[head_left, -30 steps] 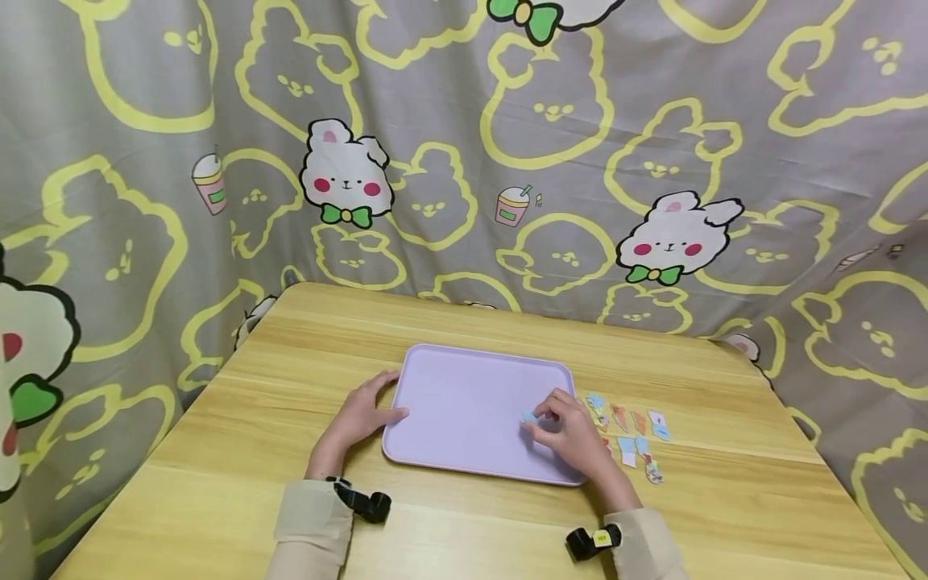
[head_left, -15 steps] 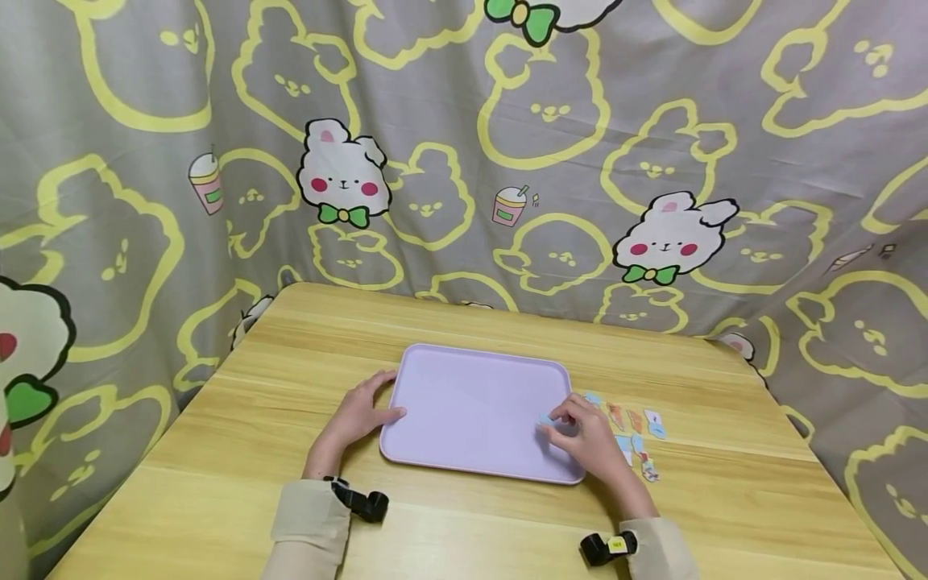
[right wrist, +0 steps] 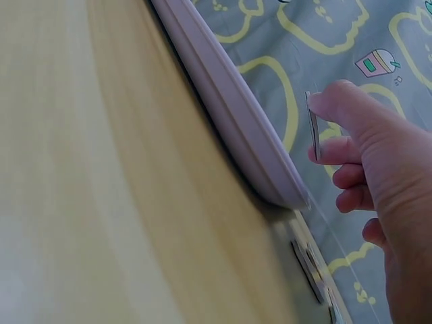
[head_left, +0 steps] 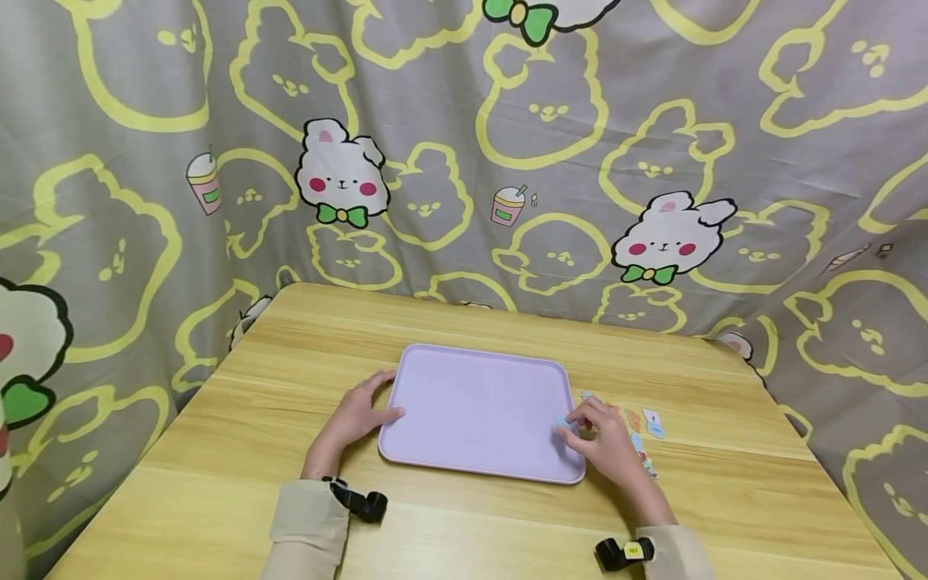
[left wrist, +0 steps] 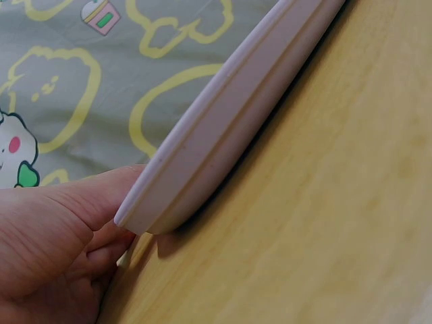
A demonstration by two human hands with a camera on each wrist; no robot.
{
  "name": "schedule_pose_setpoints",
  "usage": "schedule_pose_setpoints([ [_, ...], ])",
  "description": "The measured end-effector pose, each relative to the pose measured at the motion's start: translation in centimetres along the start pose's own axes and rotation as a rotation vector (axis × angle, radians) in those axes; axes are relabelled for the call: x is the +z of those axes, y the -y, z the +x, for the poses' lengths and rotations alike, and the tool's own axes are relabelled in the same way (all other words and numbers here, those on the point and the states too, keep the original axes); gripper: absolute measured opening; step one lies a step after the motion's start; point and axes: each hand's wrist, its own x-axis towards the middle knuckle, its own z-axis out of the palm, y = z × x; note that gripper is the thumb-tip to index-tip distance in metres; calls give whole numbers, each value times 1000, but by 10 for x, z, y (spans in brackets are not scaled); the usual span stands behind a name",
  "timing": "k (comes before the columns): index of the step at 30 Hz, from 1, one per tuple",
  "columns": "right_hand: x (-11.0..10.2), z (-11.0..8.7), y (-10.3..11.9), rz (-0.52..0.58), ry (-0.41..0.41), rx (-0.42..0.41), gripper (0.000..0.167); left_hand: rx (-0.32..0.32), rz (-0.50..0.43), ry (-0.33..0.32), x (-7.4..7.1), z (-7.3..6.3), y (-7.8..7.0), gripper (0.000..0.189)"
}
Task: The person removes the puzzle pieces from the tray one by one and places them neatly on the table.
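A lilac tray lies on the wooden table. My left hand holds its left edge, with the thumb over the rim; in the left wrist view the other fingers of this left hand are curled beside the tray wall. Above the tray's right edge, my right hand pinches a small light-blue puzzle piece between thumb and fingertips. Seen from the right wrist, the puzzle piece is thin and edge-on, held clear of the tray. Its printed face is mostly hidden.
Several colourful flat puzzle pieces lie on the table just right of the tray, some hidden behind my right hand. The wooden table is enclosed by a grey patterned curtain at the back and sides.
My right hand has moved rightward with the light-blue puzzle piece, from over the tray to its right edge, covering more of the loose pieces. The left hand keeps its place on the tray.
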Motion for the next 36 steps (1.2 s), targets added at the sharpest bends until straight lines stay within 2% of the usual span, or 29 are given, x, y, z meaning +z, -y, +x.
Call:
schedule_pose_setpoints([
  [9, -14, -7, -4, -55, 26, 73, 21, -5, -3, -1, 0, -1, 0, 71],
  [14, -21, -10, -6, -80, 28, 68, 21, -1, -2, -2, 0, -1, -1, 71],
  [23, -31, -16, -15, -57, 20, 31, 22, 3, 1, -1, -1, -1, -2, 70],
  [29, -37, -21, -19, -91, 5, 32, 25, 2, 0, -1, -1, -2, -3, 70],
  [36, -46, -26, -23, -123, 26, 39, 22, 1, -4, 0, -1, -1, -2, 70],
])
